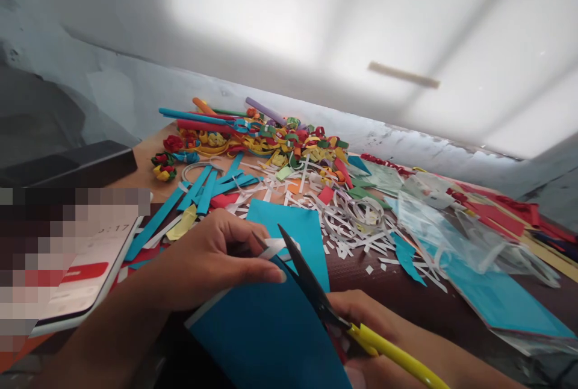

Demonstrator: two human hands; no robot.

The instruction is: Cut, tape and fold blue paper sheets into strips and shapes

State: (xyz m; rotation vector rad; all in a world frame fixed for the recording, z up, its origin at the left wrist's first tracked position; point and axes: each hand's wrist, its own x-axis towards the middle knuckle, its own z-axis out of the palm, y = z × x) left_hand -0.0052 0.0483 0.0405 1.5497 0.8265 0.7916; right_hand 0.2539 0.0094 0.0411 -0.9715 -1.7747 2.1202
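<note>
My left hand [235,256] pinches the upper edge of a blue paper sheet [271,323] between thumb and fingers. A white paper strip [273,247] shows at its fingertips. My right hand [370,323] holds scissors [316,292] with yellow handles, partly hidden behind them. The scissor blades are spread apart and point up and left, at the edge of the blue sheet beside my left thumb. Another blue sheet [289,217] lies flat on the table just behind my left hand.
White paper scraps [343,226] and blue strips [208,190] cover the middle. Colourful paper decorations [271,136] are heaped at the back by the wall. A phone [90,268] stands at left. Plastic-wrapped blue paper [506,292] lies at right.
</note>
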